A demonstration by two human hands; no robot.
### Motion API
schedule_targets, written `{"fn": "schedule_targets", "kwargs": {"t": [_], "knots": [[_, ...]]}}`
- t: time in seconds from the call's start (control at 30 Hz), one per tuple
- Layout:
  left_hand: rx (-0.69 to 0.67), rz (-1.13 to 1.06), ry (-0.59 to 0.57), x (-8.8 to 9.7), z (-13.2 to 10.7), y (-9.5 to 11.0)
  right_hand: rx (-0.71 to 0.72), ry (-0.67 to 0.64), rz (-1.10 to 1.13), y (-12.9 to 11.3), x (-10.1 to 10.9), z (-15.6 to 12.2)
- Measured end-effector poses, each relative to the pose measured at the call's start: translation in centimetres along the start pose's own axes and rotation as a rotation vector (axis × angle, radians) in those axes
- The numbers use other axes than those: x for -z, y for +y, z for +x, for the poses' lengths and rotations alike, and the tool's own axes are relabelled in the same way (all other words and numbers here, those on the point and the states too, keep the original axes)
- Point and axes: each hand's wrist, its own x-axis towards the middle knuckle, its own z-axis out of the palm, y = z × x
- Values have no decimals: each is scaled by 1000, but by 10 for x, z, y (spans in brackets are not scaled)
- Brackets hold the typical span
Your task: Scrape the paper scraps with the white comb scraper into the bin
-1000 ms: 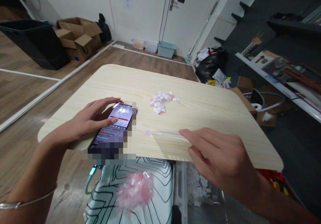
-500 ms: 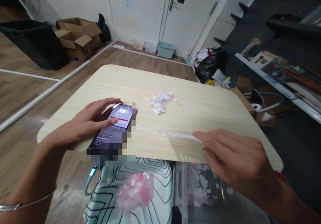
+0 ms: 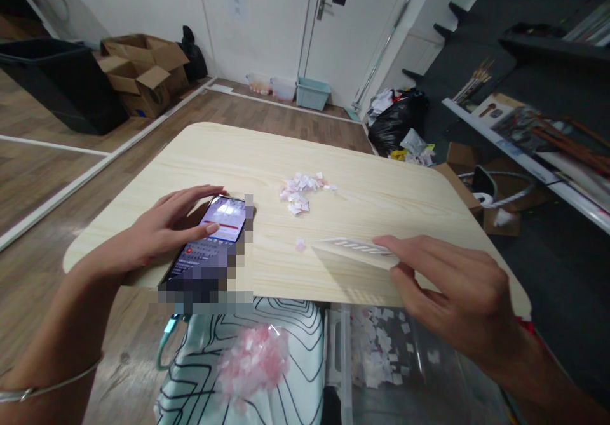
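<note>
My left hand (image 3: 157, 228) rests over a phone (image 3: 204, 247) at the table's left front. Its thumb lies on the lit screen and its fingers stretch out along the upper edge, spread apart. Between thumb and fingers of my right hand (image 3: 452, 285) is a thin, pale, flat piece with white slanted stripes (image 3: 355, 250), held low over the table, its shadow falling below. Close to its left tip lies one small pinkish square (image 3: 300, 245). Farther back sits a loose heap of small white and pink paper squares (image 3: 301, 190).
Below the light wooden table (image 3: 229, 152) are a clear bag of pink pieces (image 3: 257, 361) on patterned cloth (image 3: 305, 336) and a clear bin (image 3: 347, 361) holding white scraps. A cable (image 3: 164, 345) hangs from the phone. Cardboard boxes (image 3: 143, 72) and a black bin (image 3: 61, 85) stand left.
My right hand has turned the thin piece so that its striped face shows; before, it was nearly edge-on. My left hand stays on the phone. The view has shifted slightly.
</note>
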Motion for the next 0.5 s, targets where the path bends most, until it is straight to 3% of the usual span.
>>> {"fn": "schedule_targets", "kwargs": {"t": [0.2, 0.5], "knots": [[62, -84, 17, 0, 1, 5, 24, -30, 68, -12, -4, 8], [52, -120, 19, 0, 0, -3, 25, -20, 74, -14, -6, 5]]}}
